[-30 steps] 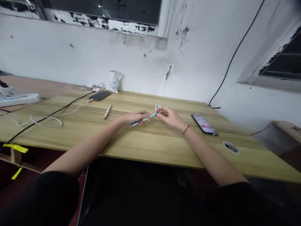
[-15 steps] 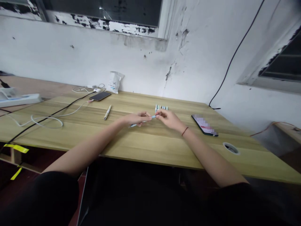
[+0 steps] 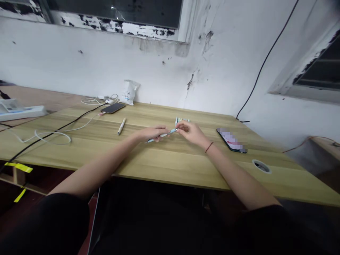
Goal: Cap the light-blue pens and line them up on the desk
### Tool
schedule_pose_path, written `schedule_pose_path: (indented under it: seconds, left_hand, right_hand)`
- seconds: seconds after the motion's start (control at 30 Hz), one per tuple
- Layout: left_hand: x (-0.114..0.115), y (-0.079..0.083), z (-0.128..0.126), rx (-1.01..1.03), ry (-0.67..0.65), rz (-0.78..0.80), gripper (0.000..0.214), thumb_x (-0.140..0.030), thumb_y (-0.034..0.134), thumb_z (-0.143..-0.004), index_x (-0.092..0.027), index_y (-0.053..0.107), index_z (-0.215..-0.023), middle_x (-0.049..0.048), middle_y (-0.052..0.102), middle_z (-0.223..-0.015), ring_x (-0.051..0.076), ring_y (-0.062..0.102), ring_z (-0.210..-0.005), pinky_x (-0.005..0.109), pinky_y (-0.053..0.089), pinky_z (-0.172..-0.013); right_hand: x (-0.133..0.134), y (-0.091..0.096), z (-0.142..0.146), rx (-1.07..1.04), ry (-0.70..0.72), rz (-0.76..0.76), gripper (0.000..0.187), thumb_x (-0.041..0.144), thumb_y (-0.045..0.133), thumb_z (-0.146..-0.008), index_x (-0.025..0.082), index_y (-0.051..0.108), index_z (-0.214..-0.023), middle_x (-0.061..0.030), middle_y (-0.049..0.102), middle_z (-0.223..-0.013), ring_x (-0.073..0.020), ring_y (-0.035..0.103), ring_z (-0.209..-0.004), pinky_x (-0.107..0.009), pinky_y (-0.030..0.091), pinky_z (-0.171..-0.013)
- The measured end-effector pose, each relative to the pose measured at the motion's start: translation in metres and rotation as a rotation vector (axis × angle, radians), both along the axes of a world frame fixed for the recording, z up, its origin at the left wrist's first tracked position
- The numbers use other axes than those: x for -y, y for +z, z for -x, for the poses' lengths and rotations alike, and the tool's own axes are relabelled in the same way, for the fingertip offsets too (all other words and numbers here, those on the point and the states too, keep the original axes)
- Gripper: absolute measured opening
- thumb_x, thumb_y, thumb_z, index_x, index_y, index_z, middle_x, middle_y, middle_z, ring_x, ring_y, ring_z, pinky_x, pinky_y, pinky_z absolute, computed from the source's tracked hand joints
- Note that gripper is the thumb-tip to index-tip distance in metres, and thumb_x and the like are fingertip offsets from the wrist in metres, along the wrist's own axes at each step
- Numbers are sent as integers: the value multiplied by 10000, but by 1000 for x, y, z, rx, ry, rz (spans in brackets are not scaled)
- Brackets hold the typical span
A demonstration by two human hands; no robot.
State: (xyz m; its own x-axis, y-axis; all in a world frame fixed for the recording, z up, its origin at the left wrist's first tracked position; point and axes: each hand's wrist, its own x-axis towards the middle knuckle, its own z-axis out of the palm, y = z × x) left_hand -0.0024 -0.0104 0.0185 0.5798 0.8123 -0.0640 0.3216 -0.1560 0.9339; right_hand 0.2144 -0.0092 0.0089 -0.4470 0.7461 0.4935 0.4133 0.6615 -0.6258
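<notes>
Over the middle of the wooden table (image 3: 170,163), my left hand (image 3: 152,133) is closed around the barrel of a light blue pen (image 3: 166,134) that slants up to the right. My right hand (image 3: 191,132) pinches the pen's right end with its fingertips. Whether those fingers hold a cap or only the tip I cannot make out. Just behind my right hand lies a short row of several pale pens (image 3: 181,120). A cream pen (image 3: 121,126) lies by itself to the left.
A phone (image 3: 231,140) with a lit screen lies to the right, near a round cable hole (image 3: 261,166). At the back left are a dark phone (image 3: 113,107) on a charging cable, a white pouch (image 3: 129,92), cables (image 3: 53,134) and a power strip (image 3: 21,112).
Both hands stay on the blue pen. They dipped slightly half a second ago and have come back up, the pen tilting a little more upward at its right end.
</notes>
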Motion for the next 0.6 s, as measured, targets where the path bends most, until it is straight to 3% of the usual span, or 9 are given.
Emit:
schedule_pose_path:
  seconds: [0.1,0.27,0.47,0.6]
  left_hand:
    - [0,0,0,-25,-7,9,355,-506,546,-796,-162,603,-862,-38,384,-569,71,345,-481,183,273,-432]
    - [1,-1,-1,-53,-55,-22,384,-538,529,-800,-166,605,-860,-25,425,-602,78,375,-503,189,296,-455]
    - [-2,-2,0,-77,-25,-39,397,-544,530,-799,-162,600,-882,-28,419,-592,78,379,-492,196,296,-454]
    - [-3,-1,1,-87,-22,-49,400,-548,524,-802,-165,600,-893,-26,423,-613,79,389,-503,200,307,-467]
  right_hand:
    - [0,0,-1,52,-19,1,176,351,530,-839,191,600,-858,-27,638,-777,-152,568,-680,-287,436,-637]
    - [0,2,-3,174,-26,30,406,456,410,-898,181,570,-646,-22,610,-642,-136,532,-590,-281,418,-611]
    - [-3,1,-4,-26,83,134,263,426,567,-811,186,560,-917,-39,615,-837,-158,588,-745,-287,471,-662]
    - [-3,0,-4,6,76,114,220,393,569,-807,186,554,-880,-27,593,-787,-148,569,-690,-288,462,-633]
